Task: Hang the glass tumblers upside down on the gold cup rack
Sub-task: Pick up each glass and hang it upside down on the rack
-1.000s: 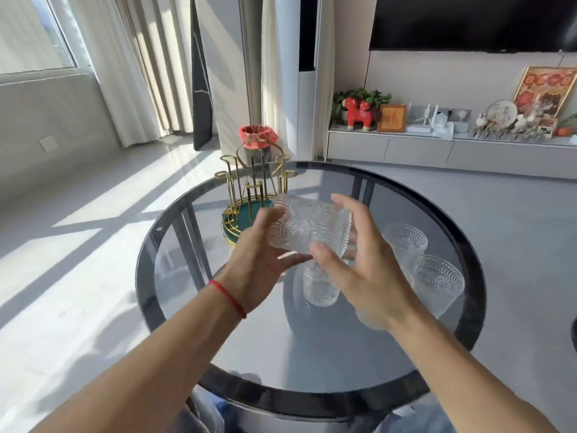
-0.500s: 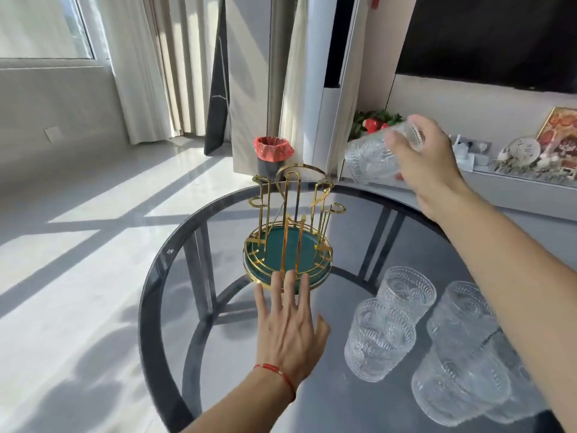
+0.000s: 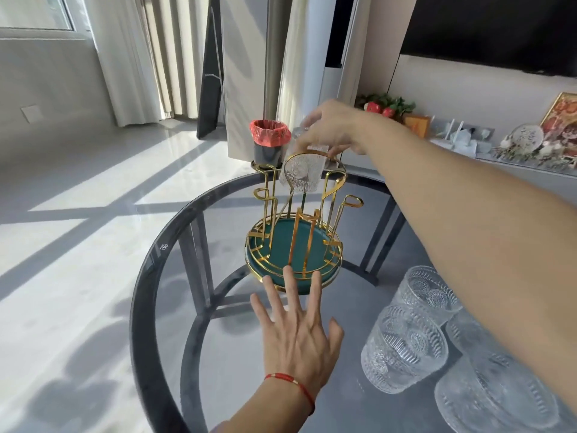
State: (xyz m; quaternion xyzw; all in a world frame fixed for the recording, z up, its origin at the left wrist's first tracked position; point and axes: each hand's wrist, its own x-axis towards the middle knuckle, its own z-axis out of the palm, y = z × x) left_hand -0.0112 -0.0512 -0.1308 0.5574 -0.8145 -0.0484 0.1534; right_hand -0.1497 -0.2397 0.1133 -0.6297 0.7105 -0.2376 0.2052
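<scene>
Head view: the right hand (image 3: 331, 126) has its fingers clamped on a glass tumbler (image 3: 300, 173), mouth down, at the top of the gold cup rack (image 3: 296, 226). The left hand (image 3: 299, 335), fingers spread, rests just before the rack's green tray (image 3: 281, 245). Spare tumblers (image 3: 406, 348) stand empty on the desk (image 3: 150, 276), right of the rack.

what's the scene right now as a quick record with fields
right hand: holds a glass tumbler mouth-down at the top of the gold cup rack
left hand: open, flat, fingers at the rack's near rim
rack pegs: none loaded yet
waiting tumblers: upright, grouped to the rack's right on the glass table
</scene>
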